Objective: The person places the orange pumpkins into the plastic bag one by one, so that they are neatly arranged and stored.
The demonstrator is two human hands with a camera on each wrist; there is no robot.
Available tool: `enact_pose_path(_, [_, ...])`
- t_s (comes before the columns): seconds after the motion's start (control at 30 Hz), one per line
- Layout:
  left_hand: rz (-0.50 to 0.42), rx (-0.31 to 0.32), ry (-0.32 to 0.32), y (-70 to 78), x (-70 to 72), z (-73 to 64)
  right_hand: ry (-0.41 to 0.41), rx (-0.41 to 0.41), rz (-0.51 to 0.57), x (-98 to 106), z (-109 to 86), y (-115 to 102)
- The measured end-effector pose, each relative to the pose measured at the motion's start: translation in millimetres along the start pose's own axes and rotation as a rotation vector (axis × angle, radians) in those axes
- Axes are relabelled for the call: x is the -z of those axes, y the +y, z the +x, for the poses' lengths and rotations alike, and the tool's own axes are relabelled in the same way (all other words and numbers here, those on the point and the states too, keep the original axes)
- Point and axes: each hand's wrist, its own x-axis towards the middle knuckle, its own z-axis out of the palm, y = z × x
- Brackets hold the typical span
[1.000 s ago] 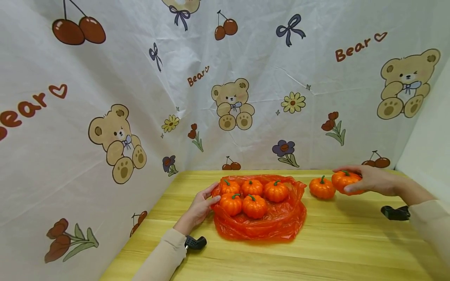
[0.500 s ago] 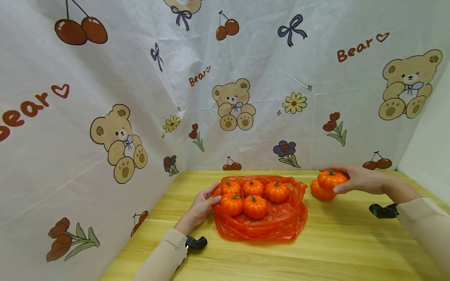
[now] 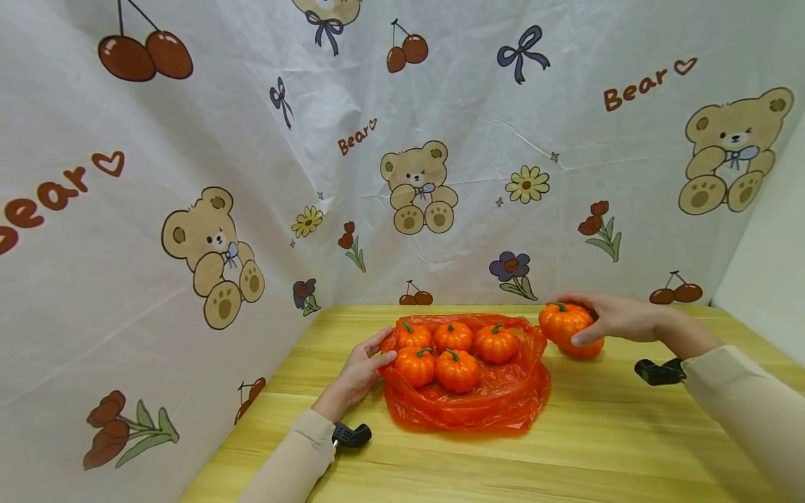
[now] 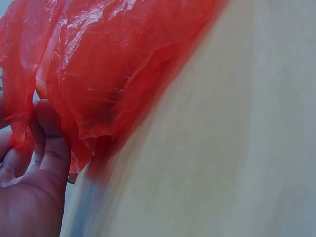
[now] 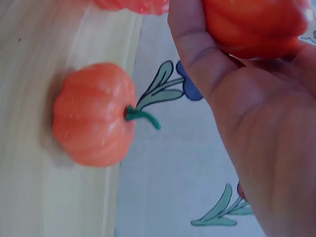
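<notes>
My right hand (image 3: 619,321) grips a small orange pumpkin (image 3: 562,323) with a green stem, raised above the table at the right edge of the bag. Behind and below it another pumpkin (image 5: 94,114) stands on the wood, partly covered by the held one in the head view. With thumb and fingers, my left hand (image 3: 358,370) pinches the left rim of a red plastic bag (image 3: 503,402). The bag lies spread open, and several pumpkins (image 3: 457,370) sit inside it in two rows. The left wrist view has the thin red film (image 4: 113,59) bunched between the fingers.
A yellowish wooden table (image 3: 440,464) carries everything. White cloth (image 3: 465,91) printed with bears, cherries and flowers rises behind the table and on the left. A pale wall (image 3: 767,258) borders the right side. Black wrist devices (image 3: 353,434) are on both arms.
My right hand has carried its pumpkin leftward, from beside the standing pumpkin, past it in front, to the bag's right edge. The left hand and the bag have stayed in place.
</notes>
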Motion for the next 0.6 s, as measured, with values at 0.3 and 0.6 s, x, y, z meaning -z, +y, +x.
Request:
enact_pose_path(0.3, [0.002, 0.002, 0.005, 0.7, -0.4, 0.3, -0.042, 0.043, -0.016, -6.8, 19.8, -16.1])
enact_pose_path(0.6, [-0.01, 0.002, 0.003, 0.5, -1.0, 0.6, -0.063, 0.076, -0.083, -14.9, 39.5, -27.2])
